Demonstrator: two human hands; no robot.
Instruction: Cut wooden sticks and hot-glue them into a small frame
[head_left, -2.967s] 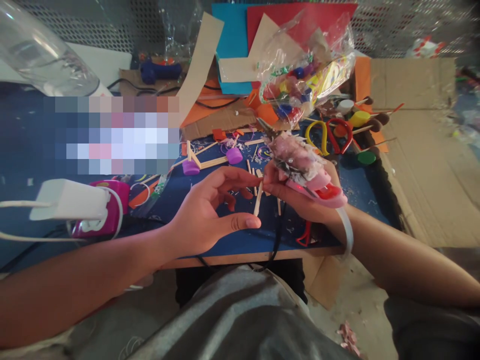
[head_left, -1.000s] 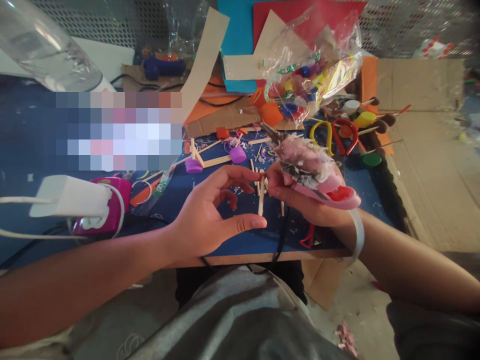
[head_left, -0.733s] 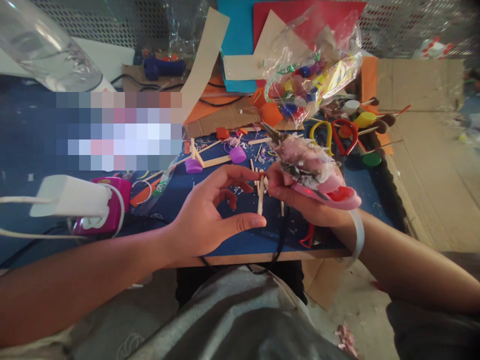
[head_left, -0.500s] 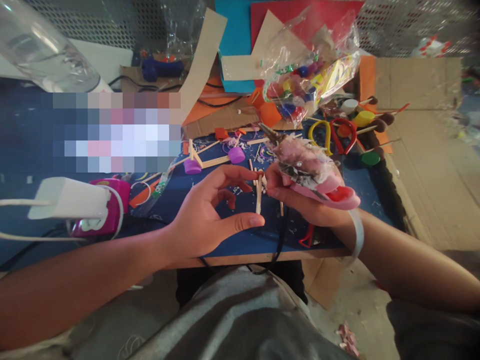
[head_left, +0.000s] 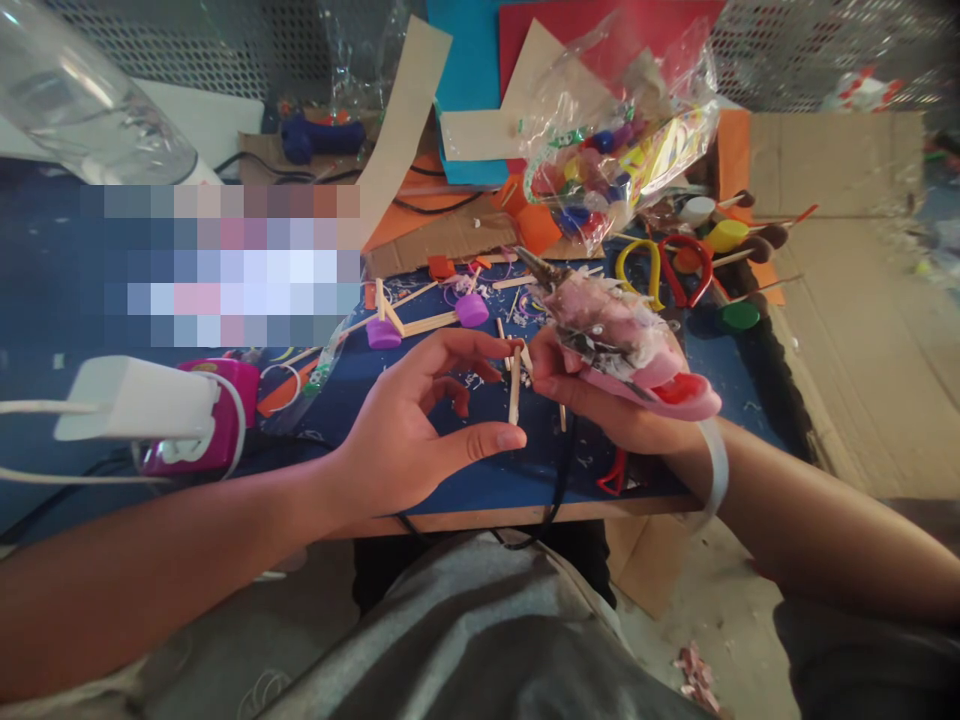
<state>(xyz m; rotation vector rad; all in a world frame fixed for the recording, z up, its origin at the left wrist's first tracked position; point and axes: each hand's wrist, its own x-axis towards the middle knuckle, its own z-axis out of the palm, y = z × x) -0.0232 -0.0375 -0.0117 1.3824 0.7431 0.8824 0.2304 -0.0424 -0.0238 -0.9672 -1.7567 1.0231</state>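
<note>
My left hand (head_left: 412,420) pinches a short wooden stick (head_left: 514,385) upright between thumb and forefinger, just above the blue table (head_left: 480,480). My right hand (head_left: 600,395) grips a pink glue gun (head_left: 622,340) crusted with dried glue, its nozzle pointing up and left. The right fingertips touch the top of the stick. A small frame of sticks with two purple bottle caps (head_left: 426,318) lies on the table behind my hands. Several loose sticks lie beside it.
A white charger on a magenta plug block (head_left: 161,415) sits at the left. A clear bag of coloured caps (head_left: 615,165), yellow and red scissors (head_left: 664,270), cardboard and coloured paper crowd the back. A cardboard sheet (head_left: 840,300) lies at the right. A black cord hangs over the table's front edge.
Both hands stay nearly still around the stick. The stick has turned a little more upright between my fingers, and the view has shifted slightly.
</note>
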